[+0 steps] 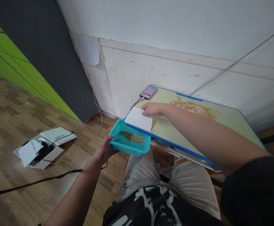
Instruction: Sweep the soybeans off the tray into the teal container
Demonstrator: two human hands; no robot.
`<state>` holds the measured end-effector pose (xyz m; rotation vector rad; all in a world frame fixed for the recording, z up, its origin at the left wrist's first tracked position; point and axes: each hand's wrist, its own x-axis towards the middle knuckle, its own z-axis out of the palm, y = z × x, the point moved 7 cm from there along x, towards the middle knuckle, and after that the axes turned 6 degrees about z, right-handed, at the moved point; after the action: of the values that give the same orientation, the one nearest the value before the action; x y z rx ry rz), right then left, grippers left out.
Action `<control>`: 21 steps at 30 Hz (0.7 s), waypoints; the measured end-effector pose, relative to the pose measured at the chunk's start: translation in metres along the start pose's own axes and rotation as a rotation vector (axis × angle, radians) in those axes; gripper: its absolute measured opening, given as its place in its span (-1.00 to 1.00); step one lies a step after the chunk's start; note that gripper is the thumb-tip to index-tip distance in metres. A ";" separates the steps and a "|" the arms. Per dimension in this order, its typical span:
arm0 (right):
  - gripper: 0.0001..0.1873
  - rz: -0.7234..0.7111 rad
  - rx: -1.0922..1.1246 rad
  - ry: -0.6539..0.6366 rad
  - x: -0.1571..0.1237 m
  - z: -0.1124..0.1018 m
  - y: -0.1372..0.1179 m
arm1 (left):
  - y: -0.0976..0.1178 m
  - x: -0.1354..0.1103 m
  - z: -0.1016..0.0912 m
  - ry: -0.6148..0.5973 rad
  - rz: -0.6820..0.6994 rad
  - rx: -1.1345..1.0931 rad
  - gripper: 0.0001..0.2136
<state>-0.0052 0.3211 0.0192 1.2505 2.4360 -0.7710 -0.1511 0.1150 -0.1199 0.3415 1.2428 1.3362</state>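
1 table [168, 133] | 2 hands [105, 151] [151, 109] | left: 1 tub [128, 150] | right: 1 card [137, 118]

Head camera: positioned above and behind the left hand [105, 151] and right hand [152, 109], facing forward and down, near both.

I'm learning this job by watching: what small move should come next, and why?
Perhaps move the right hand and its card over to the scattered beans: they lie farther along the table, while the card is at the edge, beside the bin in the left hand.
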 end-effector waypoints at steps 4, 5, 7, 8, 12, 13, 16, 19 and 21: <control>-0.72 -0.079 -0.125 0.001 -0.011 0.004 -0.010 | 0.000 -0.001 0.002 -0.001 0.000 0.022 -0.50; -0.73 -0.095 -0.148 0.004 -0.015 0.005 -0.011 | -0.001 -0.001 0.003 -0.009 0.001 0.024 -0.49; -0.74 -0.125 -0.169 0.028 -0.022 0.006 -0.012 | -0.002 -0.002 0.005 -0.020 -0.004 0.020 -0.48; -0.74 -0.144 -0.166 0.047 -0.027 0.006 -0.012 | -0.003 -0.003 0.006 -0.025 -0.006 0.012 -0.49; -0.76 -0.217 -0.099 0.164 -0.058 0.009 -0.001 | -0.011 -0.007 0.007 -0.028 -0.010 -0.027 -0.55; -0.78 -0.223 -0.078 0.199 -0.067 0.011 0.005 | -0.015 -0.008 0.007 -0.022 -0.024 -0.020 -0.57; -0.85 -0.213 -0.001 0.220 -0.095 0.026 0.030 | -0.026 -0.012 0.010 -0.023 -0.040 -0.010 -0.61; -0.87 -0.168 0.149 0.274 -0.121 0.040 0.062 | -0.038 -0.015 0.021 -0.048 -0.048 -0.003 -0.61; -0.85 -0.133 0.281 0.323 -0.139 0.049 0.087 | -0.046 -0.018 0.029 -0.056 -0.051 -0.017 -0.61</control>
<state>0.1471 0.2429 0.0188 1.4193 2.7647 -1.0508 -0.0985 0.0995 -0.1367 0.3310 1.1849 1.2848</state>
